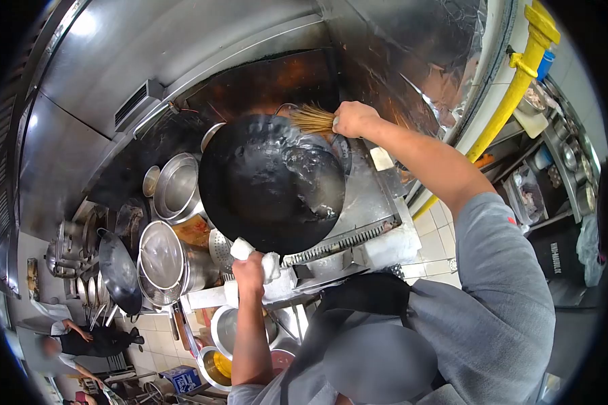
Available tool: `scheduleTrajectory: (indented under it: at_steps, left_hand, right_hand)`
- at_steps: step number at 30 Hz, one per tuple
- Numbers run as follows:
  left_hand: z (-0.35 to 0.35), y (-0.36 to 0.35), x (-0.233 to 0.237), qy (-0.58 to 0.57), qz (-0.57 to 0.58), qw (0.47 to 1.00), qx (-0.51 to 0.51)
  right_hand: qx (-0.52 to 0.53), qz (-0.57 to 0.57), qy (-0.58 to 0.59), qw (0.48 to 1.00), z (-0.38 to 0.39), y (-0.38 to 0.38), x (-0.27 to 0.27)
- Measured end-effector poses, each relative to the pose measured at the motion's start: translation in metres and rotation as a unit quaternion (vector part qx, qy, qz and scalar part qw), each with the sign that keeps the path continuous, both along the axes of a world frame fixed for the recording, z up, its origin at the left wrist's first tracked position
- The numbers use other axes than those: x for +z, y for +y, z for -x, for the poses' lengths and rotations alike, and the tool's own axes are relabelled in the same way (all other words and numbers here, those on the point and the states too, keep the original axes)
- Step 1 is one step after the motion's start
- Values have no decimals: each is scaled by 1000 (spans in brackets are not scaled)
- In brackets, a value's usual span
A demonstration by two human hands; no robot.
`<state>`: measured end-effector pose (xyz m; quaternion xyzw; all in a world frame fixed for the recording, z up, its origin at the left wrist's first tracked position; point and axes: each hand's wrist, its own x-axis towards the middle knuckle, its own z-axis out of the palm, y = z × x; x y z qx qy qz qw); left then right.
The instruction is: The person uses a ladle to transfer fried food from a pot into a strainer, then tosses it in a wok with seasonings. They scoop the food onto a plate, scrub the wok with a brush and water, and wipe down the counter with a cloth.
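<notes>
Below the steel wall point(412, 40), our right hand point(355, 120) grips a bristle brush point(311, 120), our left hand point(250, 271) clasps white cloth point(271, 267); between them sits the wok point(250, 196), already wetted, liquid point(307, 163) not yet out

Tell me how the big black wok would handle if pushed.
The wok looks like rigid metal, so it should stay stiff. Being so wide, it's probably heavy. Its wet, glistening inside suggests liquid might slosh if it tips.
</notes>
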<state>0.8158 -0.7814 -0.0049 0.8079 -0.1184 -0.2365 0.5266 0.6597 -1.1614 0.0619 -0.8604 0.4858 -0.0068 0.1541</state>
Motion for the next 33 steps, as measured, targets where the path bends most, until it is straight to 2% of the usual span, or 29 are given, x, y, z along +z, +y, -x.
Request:
scheduleTrajectory:
  at_steps: [6,9,11,19,22,23,26,27,29,31,33]
  left_hand:
    - [-8,3,19,-76,-51,993,-68]
    - [-20,11,29,-136,-71,983,-99]
    - [-21,10,46,-163,-88,977,-104]
    - [-49,4,68,-224,-100,951,-190]
    - [-48,-1,77,-246,-85,944,-203]
    - [-48,-2,79,-262,-68,939,-212]
    - [-40,1,89,-295,-69,925,-230]
    - [-38,2,89,-313,-63,917,-240]
    - [-32,21,78,-320,-42,912,-254]
    - [-35,60,34,-372,-76,896,-229]
    - [-23,75,21,-347,-119,909,-196]
  right_hand:
    - [-20,-32,7,999,17,10,-14]
    - [-15,-43,-21,999,37,31,0]
    - [-25,-97,-51,994,47,40,8]
    - [-64,-123,-65,988,62,57,-6]
    - [-92,-175,-82,977,68,64,-16]
    - [-91,-176,-76,977,71,65,-24]
    - [-133,-235,-168,948,83,81,-61]
    - [-135,-236,-162,948,89,89,-96]
    - [-116,-66,-323,937,100,114,-174]
    - [-135,-107,-342,924,107,150,-196]
    - [-156,-143,-370,904,102,150,-189]
